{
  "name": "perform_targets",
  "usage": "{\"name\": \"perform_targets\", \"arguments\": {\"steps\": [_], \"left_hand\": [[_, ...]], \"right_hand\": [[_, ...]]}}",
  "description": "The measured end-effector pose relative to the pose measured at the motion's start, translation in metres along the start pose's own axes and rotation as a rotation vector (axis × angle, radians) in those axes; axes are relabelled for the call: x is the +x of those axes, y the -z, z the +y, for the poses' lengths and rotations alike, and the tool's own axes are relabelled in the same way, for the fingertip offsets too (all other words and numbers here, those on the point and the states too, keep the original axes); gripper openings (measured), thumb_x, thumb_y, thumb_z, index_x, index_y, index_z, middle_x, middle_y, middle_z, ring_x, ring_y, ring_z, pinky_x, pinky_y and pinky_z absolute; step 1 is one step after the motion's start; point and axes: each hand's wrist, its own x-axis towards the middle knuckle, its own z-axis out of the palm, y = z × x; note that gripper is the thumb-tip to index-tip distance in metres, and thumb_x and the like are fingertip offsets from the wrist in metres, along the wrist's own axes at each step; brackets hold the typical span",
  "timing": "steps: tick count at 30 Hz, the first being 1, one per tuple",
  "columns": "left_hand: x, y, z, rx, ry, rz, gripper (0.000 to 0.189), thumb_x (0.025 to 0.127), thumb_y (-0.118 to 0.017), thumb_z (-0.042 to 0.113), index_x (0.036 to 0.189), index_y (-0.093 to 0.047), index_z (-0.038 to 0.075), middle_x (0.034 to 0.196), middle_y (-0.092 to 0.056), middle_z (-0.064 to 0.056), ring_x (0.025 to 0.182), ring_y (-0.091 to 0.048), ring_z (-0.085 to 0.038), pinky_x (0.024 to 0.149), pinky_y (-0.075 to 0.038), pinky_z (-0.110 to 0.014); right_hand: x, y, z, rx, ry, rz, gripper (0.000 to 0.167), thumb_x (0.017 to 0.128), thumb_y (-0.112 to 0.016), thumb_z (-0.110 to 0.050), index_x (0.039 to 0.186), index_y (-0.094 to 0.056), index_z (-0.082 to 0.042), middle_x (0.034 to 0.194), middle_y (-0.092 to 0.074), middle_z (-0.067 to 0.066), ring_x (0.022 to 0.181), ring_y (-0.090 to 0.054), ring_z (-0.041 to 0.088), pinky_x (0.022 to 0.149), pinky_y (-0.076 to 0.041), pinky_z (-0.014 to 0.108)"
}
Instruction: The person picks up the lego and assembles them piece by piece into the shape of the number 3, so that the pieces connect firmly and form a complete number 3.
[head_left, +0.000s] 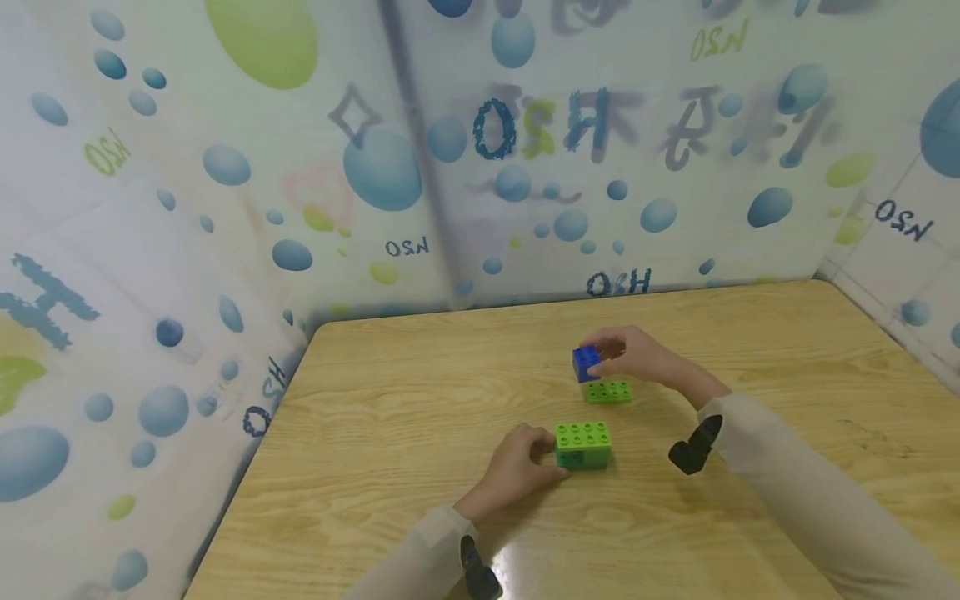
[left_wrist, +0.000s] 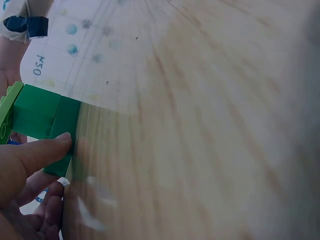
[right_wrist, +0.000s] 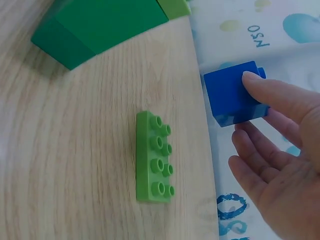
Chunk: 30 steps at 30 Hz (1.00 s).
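Observation:
My right hand [head_left: 633, 354] pinches a blue toy brick [right_wrist: 235, 92] between thumb and fingers, and studs show on its far side in the right wrist view. In the head view the blue brick overlaps the back edge of a thin light-green brick [right_wrist: 154, 157], which lies on the table with its studs up. Nearer the body stands a stack of dark green bricks [head_left: 583, 459] topped by a thin light-green brick [head_left: 582, 435]. My left hand [head_left: 521, 462] grips this stack from its left side, the thumb [left_wrist: 50, 149] lying along the lowest brick.
The wooden table [head_left: 390, 392] runs back to a wall sheet [head_left: 450, 233] printed with blue and green drops. Another printed sheet borders the table on the left. Each sleeve has a dark band [head_left: 696, 444] near the wrist.

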Motion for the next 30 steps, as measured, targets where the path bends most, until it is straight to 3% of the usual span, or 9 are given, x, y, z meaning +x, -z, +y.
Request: {"name": "perform_targets", "arguments": {"steps": [18,26,30], "left_hand": [[0.0,-0.001,-0.001,0.016,-0.01,0.01,0.038,0.071,-0.079,0.023,0.101,-0.064,0.005,0.089,-0.054,0.002,0.079,-0.046,-0.009,0.071,-0.039,-0.023],[0.0,-0.001,-0.001,0.009,-0.014,0.01,0.037,0.071,-0.079,0.022,0.101,-0.065,0.004,0.089,-0.054,0.003,0.079,-0.046,-0.009,0.071,-0.039,-0.023],[0.0,-0.001,-0.001,0.006,-0.021,0.016,0.037,0.07,-0.079,0.022,0.099,-0.065,0.005,0.088,-0.053,0.003,0.078,-0.045,-0.009,0.07,-0.038,-0.023]], "right_hand": [[-0.022,-0.013,-0.02,0.019,0.109,-0.084,0.041,0.083,-0.068,-0.015,0.118,-0.055,0.002,0.106,-0.061,0.013,0.094,-0.059,0.024,0.085,-0.045,0.042],[-0.032,-0.018,-0.031,-0.004,0.134,-0.105,0.04,0.083,-0.068,-0.018,0.117,-0.056,0.0,0.106,-0.061,0.01,0.093,-0.059,0.023,0.088,-0.042,0.049],[-0.037,-0.019,-0.036,-0.018,0.132,-0.112,0.042,0.082,-0.069,-0.02,0.117,-0.057,-0.001,0.105,-0.061,0.008,0.092,-0.058,0.021,0.085,-0.044,0.044]]}}
